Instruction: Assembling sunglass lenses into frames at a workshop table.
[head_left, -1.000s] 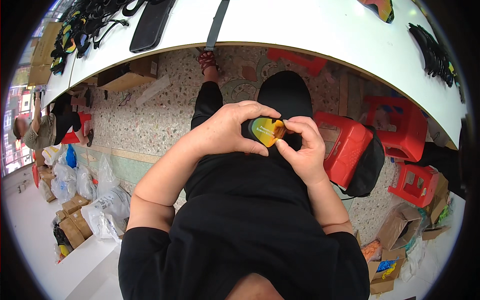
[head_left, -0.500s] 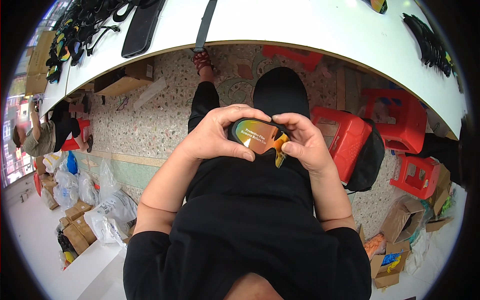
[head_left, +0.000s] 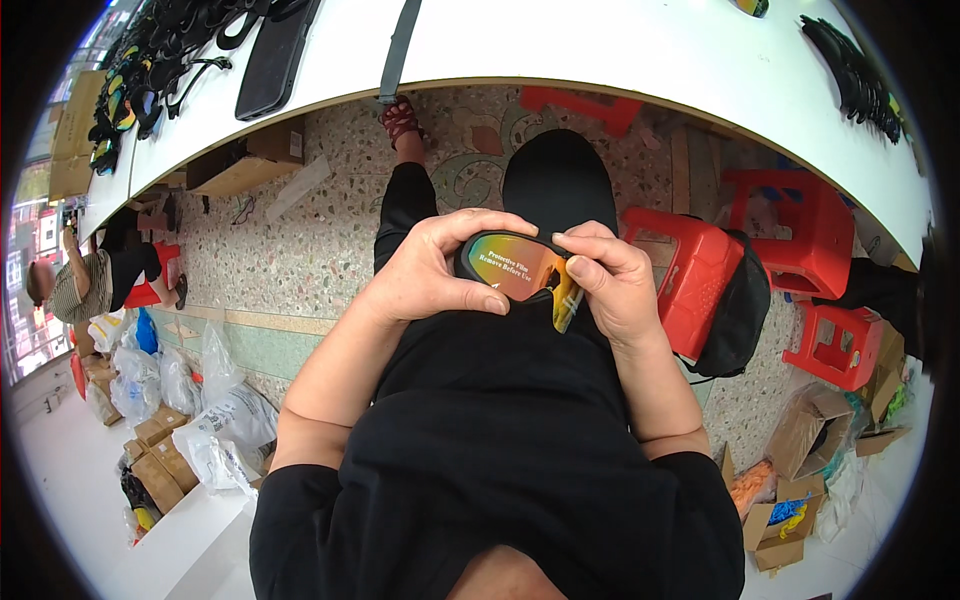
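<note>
A pair of sports glasses (head_left: 508,278) with an orange-green mirrored lens and a dark rim is held over my lap. Printed film lies across the lens. My left hand (head_left: 435,268) grips the left end, fingers along the top and thumb below. Around the other end closes my right hand (head_left: 615,285), its thumb and forefinger pinching the upper rim near the nose notch. That half of the lens is angled away and partly covered by the fingers.
A white table (head_left: 560,45) curves ahead, bearing a black phone (head_left: 278,60), a grey strap (head_left: 401,45), piled glasses (head_left: 150,80) and dark curved parts (head_left: 850,75). Red stools (head_left: 680,270) and a black bag (head_left: 738,310) stand right; plastic bags (head_left: 230,430) lie left, where another person (head_left: 85,285) sits.
My right thumb has moved up to the upper rim, and my right fingers have shifted their hold. The glasses have turned slightly; my left hand keeps its grip.
</note>
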